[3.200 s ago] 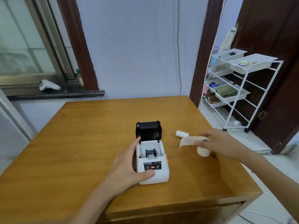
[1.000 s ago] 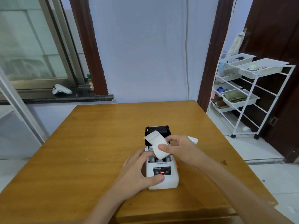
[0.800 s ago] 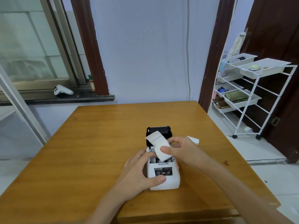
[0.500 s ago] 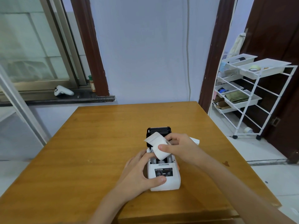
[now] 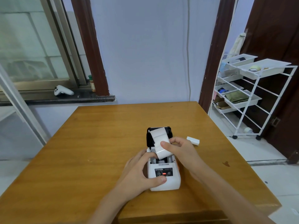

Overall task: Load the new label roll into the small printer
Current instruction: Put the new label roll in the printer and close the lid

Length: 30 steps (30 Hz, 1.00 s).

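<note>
The left hand (image 5: 140,173) reached in from the near edge of the wooden counter (image 5: 97,151) and clasped the small white plastic label printer (image 5: 164,177), its thumb pressed across the printer's front left corner and its fingers (image 5: 142,156) curled against the left wall. The right hand (image 5: 179,151) came in from the printer's right side, its thumb and fingers closed on the white paper label roll (image 5: 161,147), which sat tilted in the mouth of the printer's open compartment, only partly lowered. The roll's loose end curved up against the raised black lid (image 5: 159,135) behind the printer. A red light showed on the printer's front panel. A small white cylindrical core (image 5: 193,141) lay on the counter just right of the printer, beyond the right hand.
</note>
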{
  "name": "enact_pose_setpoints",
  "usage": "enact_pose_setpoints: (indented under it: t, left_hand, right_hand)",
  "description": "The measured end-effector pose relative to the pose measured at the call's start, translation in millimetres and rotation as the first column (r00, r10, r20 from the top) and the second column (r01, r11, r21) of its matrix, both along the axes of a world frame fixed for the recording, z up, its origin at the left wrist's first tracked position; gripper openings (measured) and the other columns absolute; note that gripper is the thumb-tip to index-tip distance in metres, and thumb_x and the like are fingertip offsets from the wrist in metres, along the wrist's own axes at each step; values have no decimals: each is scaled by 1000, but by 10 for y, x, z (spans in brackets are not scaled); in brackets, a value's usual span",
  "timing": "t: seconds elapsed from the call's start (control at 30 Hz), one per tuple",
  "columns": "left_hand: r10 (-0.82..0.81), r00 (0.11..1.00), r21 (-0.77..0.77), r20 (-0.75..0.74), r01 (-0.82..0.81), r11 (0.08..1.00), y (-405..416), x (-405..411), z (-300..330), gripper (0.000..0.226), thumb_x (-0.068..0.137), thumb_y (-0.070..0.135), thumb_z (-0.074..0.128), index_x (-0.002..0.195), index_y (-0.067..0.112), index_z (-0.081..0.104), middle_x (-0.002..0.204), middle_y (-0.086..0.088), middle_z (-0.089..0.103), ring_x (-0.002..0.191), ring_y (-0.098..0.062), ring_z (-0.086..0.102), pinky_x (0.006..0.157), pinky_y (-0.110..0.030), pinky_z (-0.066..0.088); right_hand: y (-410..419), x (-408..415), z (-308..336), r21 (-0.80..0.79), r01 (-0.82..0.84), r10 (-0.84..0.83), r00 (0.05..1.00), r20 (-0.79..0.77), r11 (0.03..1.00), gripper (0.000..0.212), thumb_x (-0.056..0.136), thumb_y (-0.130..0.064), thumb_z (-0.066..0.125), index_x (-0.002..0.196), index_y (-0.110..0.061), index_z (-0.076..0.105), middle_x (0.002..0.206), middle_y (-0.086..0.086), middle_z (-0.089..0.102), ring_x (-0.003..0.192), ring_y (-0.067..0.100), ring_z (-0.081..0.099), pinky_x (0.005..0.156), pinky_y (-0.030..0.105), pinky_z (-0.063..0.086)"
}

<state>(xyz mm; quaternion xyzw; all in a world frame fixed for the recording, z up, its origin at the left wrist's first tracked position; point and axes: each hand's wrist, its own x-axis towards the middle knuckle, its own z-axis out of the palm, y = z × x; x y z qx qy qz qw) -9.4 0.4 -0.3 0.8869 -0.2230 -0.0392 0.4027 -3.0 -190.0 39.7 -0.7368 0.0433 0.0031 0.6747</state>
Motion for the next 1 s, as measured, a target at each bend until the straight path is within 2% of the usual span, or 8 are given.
enact_pose_setpoints:
  t: [0.17,0.3,0.37,0.57,0.67,0.77,0.87,1.0]
  left_hand:
    - [7,1000,-37,8,-6,999,-12,-1,7,59,66,64,73,119,54,49,127,28,52,122,-5,50,107,-45,41]
    - [20,1000,-53,6,-19,998,-15,-14,25,58,67,58,74,119,55,50,123,28,54,118,0,52,102,-37,45]
    - [24,1000,-64,6,-23,998,-14,-23,35,57,66,56,75,117,52,51,120,27,56,115,2,53,97,-30,47]
    - [36,999,-69,-6,-36,997,-13,-29,55,51,67,53,76,111,53,50,118,30,56,112,5,53,85,-17,42]
    - [49,999,-66,-11,-50,997,1,-43,69,49,68,51,77,108,51,50,116,34,56,111,9,53,78,-10,39]
    - [53,998,-68,-18,-54,996,10,-49,83,48,69,49,79,106,51,49,115,43,52,109,15,50,78,-5,39]
    - [46,999,-62,-18,-47,997,4,-53,98,47,70,49,79,105,50,48,113,44,50,108,15,49,77,-2,38]
    - [44,999,-74,-11,-45,996,-2,-50,75,53,67,55,76,111,49,48,116,38,54,110,11,51,82,-7,40]
  right_hand:
    - [34,-27,-35,39,8,-7,1000,-4,999,38,80,-38,76,96,-4,69,92,17,76,77,31,68,72,48,50]
    - [61,-32,-51,54,-7,6,1000,16,999,36,82,-30,75,99,1,68,89,14,77,70,16,72,63,28,57]
    - [80,-29,-70,54,-12,11,1000,25,998,35,82,-29,75,98,2,68,88,15,77,69,16,71,61,25,56]
    - [96,-47,-128,-22,-12,13,998,59,1000,33,84,-35,72,96,-5,66,88,14,77,81,32,74,75,43,58]
    - [91,-44,-159,-131,-27,37,996,79,991,44,76,-58,69,94,-18,66,89,13,77,87,36,72,83,55,56]
    - [65,-8,-197,-336,-79,112,990,81,939,53,70,-76,54,91,-29,61,88,7,77,84,26,72,90,53,51]
    - [28,1,-194,-539,-94,143,989,48,837,48,77,-73,43,95,-31,58,93,-7,76,96,10,66,99,43,39]
    - [34,-26,-142,-716,-69,157,986,58,695,35,94,-60,36,100,-30,52,101,-9,67,102,12,50,84,34,22]
